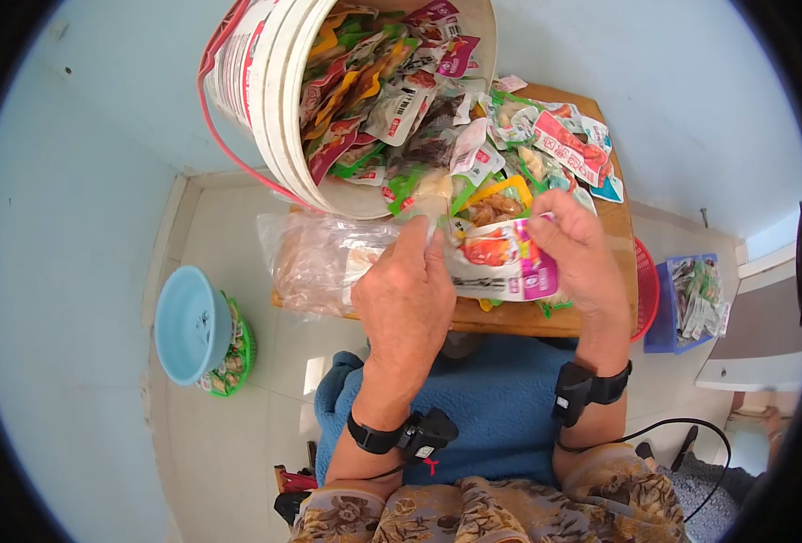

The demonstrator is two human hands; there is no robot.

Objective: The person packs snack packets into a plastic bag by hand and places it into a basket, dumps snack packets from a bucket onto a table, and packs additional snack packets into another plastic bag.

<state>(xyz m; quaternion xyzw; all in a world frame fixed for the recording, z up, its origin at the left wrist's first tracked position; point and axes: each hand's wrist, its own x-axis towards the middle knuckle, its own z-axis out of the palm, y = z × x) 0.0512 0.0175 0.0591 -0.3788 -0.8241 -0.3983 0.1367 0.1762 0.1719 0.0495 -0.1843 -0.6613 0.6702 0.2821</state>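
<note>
Between my two hands is a snack packet (501, 267), white and purple with a picture of reddish food on it. My right hand (582, 253) grips its right end, thumb over the front. At the other end, the thumb and forefinger of my left hand (405, 294) pinch its upper left corner. A crumpled clear plastic bag (306, 262) lies on the table just left of my left hand, partly hidden behind it. Above both hands, many snack packets (401, 109) spill from a white bucket (279, 100) lying on its side.
More packets (573, 149) cover the wooden table (614, 235). A blue basin (184, 326) and green basket (249, 362) stand on the floor at left. A red basket (645, 290) and blue bin (662, 312) of packets are at right. Another person's legs (718, 480) show lower right.
</note>
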